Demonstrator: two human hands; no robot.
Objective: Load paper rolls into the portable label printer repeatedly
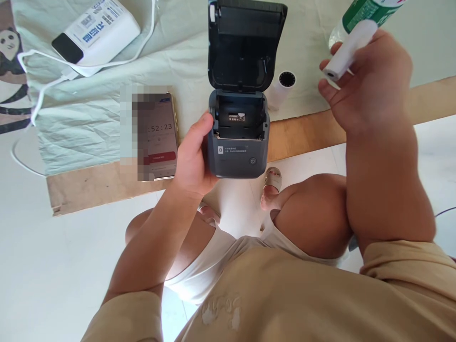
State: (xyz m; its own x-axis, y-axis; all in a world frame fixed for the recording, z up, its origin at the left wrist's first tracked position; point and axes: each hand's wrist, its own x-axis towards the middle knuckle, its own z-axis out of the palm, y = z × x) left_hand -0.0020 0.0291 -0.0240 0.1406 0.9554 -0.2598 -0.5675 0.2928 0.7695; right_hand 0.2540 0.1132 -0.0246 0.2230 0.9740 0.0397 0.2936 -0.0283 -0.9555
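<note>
My left hand [195, 154] is wrapped round the left side of a small dark grey label printer [237, 159]. The printer's black lid [245, 47] is swung up, and its paper bay shows a small printed sticker with no roll inside. Off to the right, my right hand [374, 76] grips a white paper roll [351, 50] between thumb and fingers, its dark core hole facing left. Another white roll [284, 88] with a dark, patterned end stands just right of the printer, partly hidden behind it.
A phone [160, 137] showing a timer lies left of the printer. A white power bank [103, 33] with a white cable [39, 95] sits at the upper left. Behind my right hand is a green-labelled bottle [366, 14]. The table's wooden edge [306, 135] runs in front of me.
</note>
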